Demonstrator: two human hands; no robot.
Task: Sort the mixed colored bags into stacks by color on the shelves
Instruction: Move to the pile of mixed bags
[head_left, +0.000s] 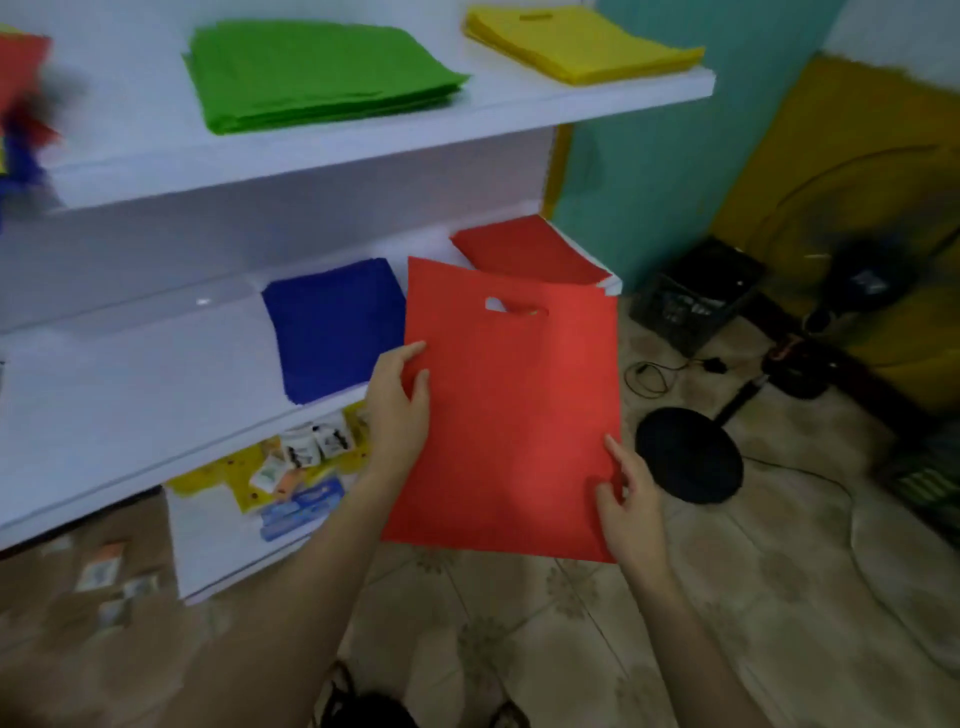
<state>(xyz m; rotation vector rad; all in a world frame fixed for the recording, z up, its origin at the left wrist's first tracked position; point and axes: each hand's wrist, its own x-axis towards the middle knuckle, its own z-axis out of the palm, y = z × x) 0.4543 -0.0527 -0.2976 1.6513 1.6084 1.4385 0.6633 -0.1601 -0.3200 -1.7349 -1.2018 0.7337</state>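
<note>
I hold a flat red bag (511, 405) with a cut-out handle in front of the white shelves. My left hand (397, 410) grips its left edge and my right hand (626, 499) pinches its lower right corner. Behind it, on the middle shelf (130, 374), lie a red stack (530, 249) at the right end and a blue stack (332, 327) to its left. The upper shelf (467, 109) carries a green stack (317, 73) and a yellow stack (582, 41). A blurred mixed pile of red and blue bags (21, 104) shows at the far left edge.
Small packets and boxes (296, 467) sit on the lowest shelf. On the tiled floor to the right are a round black stand base (688, 454), cables, a black crate (693, 296) and a fan (862, 280) by the teal wall.
</note>
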